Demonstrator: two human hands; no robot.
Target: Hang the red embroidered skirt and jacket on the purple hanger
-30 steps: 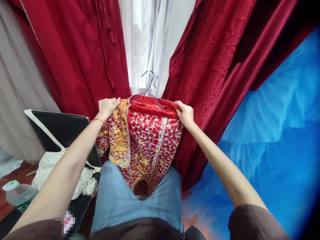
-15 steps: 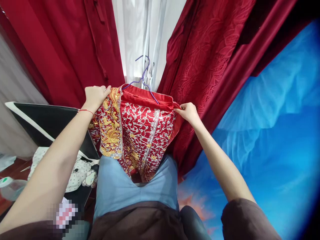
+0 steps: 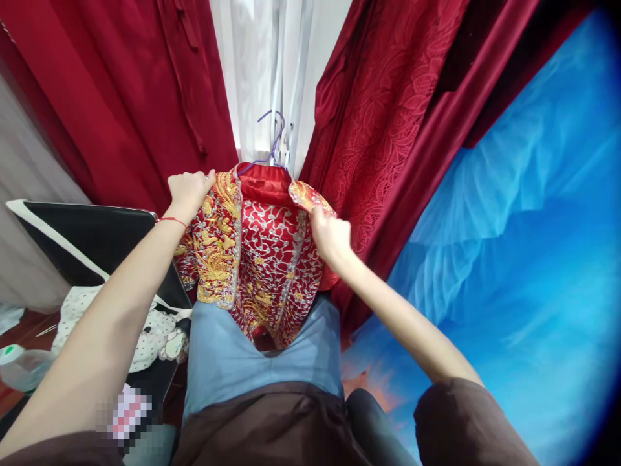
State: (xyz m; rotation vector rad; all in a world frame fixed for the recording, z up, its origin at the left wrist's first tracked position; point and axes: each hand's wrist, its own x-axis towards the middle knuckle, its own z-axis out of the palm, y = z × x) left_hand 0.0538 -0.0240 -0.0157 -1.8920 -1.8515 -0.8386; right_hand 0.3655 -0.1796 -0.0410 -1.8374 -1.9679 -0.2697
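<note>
A red jacket [image 3: 264,259] with gold and silver embroidery hangs in front of my knees on a purple wire hanger [image 3: 277,139]. My left hand [image 3: 189,191] grips its left shoulder, fingers curled over the gold-stitched cloth. At the right shoulder, my right hand [image 3: 330,236] is closed on the edge of the jacket, where a gold-patterned strip is folded outward beside the collar. Red lining shows inside the neck opening. The lower part of the jacket drops between my legs.
Dark red curtains [image 3: 116,84] and a white sheer curtain [image 3: 242,58] hang ahead. On the left stand a black panel [image 3: 92,236], a dotted white cloth [image 3: 150,343] and a plastic bottle [image 3: 26,369]. A blue printed backdrop [image 3: 524,291] fills the right side.
My right hand has moved left and inward, and the right front edge of the jacket is now folded over, showing its gold pattern. My left hand keeps its grip on the left shoulder.
</note>
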